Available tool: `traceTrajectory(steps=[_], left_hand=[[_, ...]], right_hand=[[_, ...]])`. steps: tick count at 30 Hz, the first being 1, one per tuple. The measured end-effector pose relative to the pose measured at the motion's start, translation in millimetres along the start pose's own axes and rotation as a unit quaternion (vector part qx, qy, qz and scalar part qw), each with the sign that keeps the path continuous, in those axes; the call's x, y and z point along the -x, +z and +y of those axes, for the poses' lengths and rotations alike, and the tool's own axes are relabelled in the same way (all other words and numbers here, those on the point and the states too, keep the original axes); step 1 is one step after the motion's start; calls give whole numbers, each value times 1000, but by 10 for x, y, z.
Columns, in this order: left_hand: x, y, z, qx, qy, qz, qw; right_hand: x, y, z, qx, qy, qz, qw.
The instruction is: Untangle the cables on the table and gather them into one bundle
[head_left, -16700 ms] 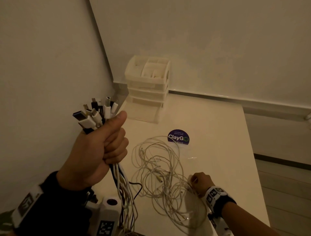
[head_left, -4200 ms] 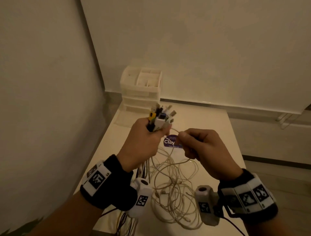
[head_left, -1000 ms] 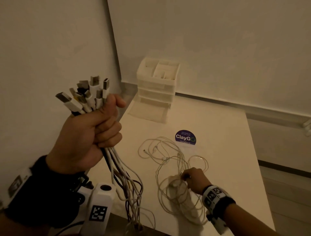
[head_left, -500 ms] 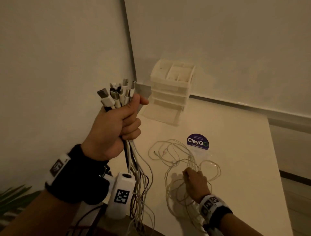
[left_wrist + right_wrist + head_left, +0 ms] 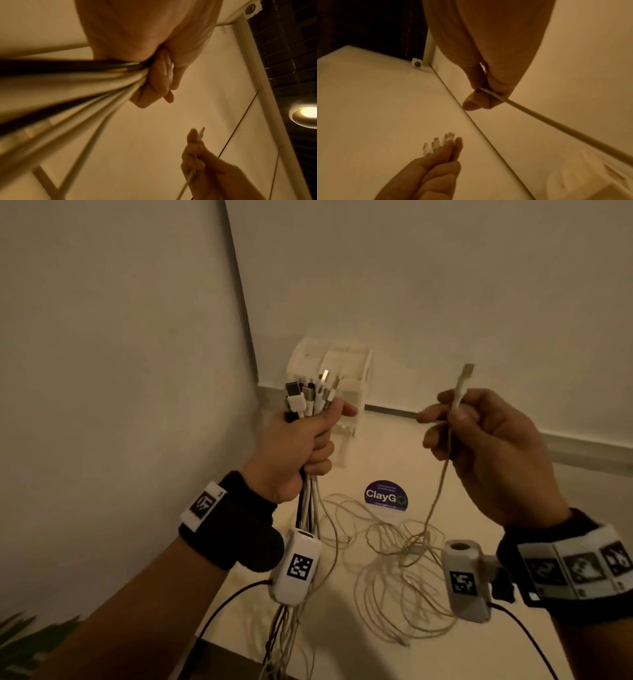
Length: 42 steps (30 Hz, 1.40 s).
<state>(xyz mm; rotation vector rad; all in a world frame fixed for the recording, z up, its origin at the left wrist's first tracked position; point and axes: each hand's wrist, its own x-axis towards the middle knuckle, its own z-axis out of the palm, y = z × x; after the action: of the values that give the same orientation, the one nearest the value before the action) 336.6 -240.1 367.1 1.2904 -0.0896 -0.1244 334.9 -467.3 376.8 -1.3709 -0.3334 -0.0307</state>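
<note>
My left hand (image 5: pixel 301 443) is raised above the table's left side and grips a bundle of cables (image 5: pixel 310 398), their plugs sticking up out of the fist and their cords (image 5: pixel 308 508) hanging below. My right hand (image 5: pixel 479 440) is lifted to the same height on the right and pinches one white cable (image 5: pixel 457 398) just below its plug, which points up. That cable (image 5: pixel 435 498) runs down to a loose tangle of white cables (image 5: pixel 404 570) on the table. The left wrist view shows my left hand's fingers (image 5: pixel 154 83) curled round the cords (image 5: pixel 85 86). In the right wrist view the single cable (image 5: pixel 539 116) leaves my right hand's fingers (image 5: pixel 479 94).
A white drawer organiser (image 5: pixel 346 371) stands in the far left corner of the white table (image 5: pixel 462 652). A round purple ClayGo sticker (image 5: pixel 386 496) lies beyond the tangle. Walls close in on the left and behind. A plant leaf (image 5: pixel 24 642) shows at the lower left.
My right hand has risen from the tangle on the table, bringing one white cable's plug end up. My left hand with the bundle has moved right, towards the middle.
</note>
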Motion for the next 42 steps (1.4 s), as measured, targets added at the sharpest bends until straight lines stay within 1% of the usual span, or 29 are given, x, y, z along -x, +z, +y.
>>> traceTrajectory(steps=[3,5,11,15,18,20,22,24,26,28,29,30,32,35,36,38,40,42], left_hand=[[-56,153,-44,-29,-6,-18,999],[-74,255,-56,-34,-4,-17,999],[-112,428,-156,-6,20,-17,1000],[-86,567,-199,-3,38,33,999],[-93,599,-220,-33,63,70,995],[-81,577,-238,-70,86,74,991],[-68,528,-238,-74,105,87,988],[-79,439,-185,-44,117,123,984],[-103,317,-86,8,121,147,982],[-101,178,64,71,119,134,981],[-99,104,142,89,121,128,980],[-104,27,220,97,124,127,979],[-109,-131,361,112,136,139,975],[-76,-324,479,139,158,159,965],[-63,-367,477,145,159,165,962],[-35,-401,420,141,145,163,966],[-9,-373,301,110,115,140,977],[18,-273,128,47,75,109,990]], right_hand=[[-69,150,8,60,15,23,998],[-103,205,45,105,23,42,993],[8,373,152,138,23,65,988],[135,494,281,121,7,105,987],[183,536,289,124,-1,97,988],[211,560,292,149,-15,92,984],[242,564,365,173,-21,94,980],[288,546,498,195,-6,76,978],[343,495,677,222,15,15,975],[403,416,889,251,33,-75,965],[435,363,1013,271,44,-110,955],[466,302,1144,286,56,-134,947],[531,164,1382,304,85,-159,935],[630,-83,1672,347,137,-171,912],[655,-155,1732,360,155,-166,905],[689,-255,1780,370,173,-144,902],[689,-278,1712,372,163,-125,905],[662,-229,1525,368,133,-105,914]])
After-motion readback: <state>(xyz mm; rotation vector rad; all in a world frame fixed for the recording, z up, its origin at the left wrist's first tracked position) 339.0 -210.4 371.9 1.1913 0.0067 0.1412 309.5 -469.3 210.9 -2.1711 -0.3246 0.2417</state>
